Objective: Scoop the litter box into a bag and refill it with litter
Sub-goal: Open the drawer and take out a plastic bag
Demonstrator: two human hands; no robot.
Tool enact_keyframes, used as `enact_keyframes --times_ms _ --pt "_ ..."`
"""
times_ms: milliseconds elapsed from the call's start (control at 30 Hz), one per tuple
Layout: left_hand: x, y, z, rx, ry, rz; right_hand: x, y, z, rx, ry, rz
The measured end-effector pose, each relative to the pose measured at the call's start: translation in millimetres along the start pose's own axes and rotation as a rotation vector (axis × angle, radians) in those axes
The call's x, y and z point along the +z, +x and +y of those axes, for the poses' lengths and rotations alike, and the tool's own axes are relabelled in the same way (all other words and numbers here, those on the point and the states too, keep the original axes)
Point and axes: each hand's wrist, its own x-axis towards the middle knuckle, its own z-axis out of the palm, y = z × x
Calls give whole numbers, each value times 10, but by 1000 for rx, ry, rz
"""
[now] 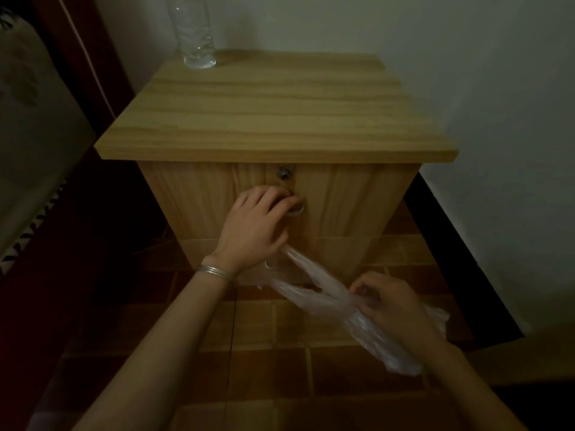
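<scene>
You are standing over a small wooden cabinet (273,119) set against a pale wall, and you are reaching down its front with both hands. Your left hand (255,225) is curling its fingers round the metal ring handle (295,209) on the cabinet door, just below a small round lock (283,173); a thin bangle (213,270) is sitting on that wrist. Your right hand (389,303) is gripping a crumpled clear plastic bag (336,301), fingers closed tightly over its bunched middle. The bag is hanging in the air in front of the cabinet's lower edge, above the reddish tiled floor (264,353); one stretched strand of it is running up to the heel of your left hand, though it is too blurred to tell whether that hand is also holding it. A tall clear glass (194,32) is standing upright on the back left corner of the cabinet top. Neither litter box nor litter is showing in this view
</scene>
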Motion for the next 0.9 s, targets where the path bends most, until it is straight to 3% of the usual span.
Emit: enact_keyframes --times_ms 167,300,533,900 --pt "-37 -144 19 -5 -114 -147 -180 87 -13 116 90 -6" --pt "-516 -183 70 -96 -227 -208 -575 10 -282 187 104 -126" --pt "-2060 85 272 -40 -267 -287 -1845 -236 -1102 243 111 -215" --pt "-4811 1090 444 5 -366 -407 -4355 -368 -2831 338 168 -68"
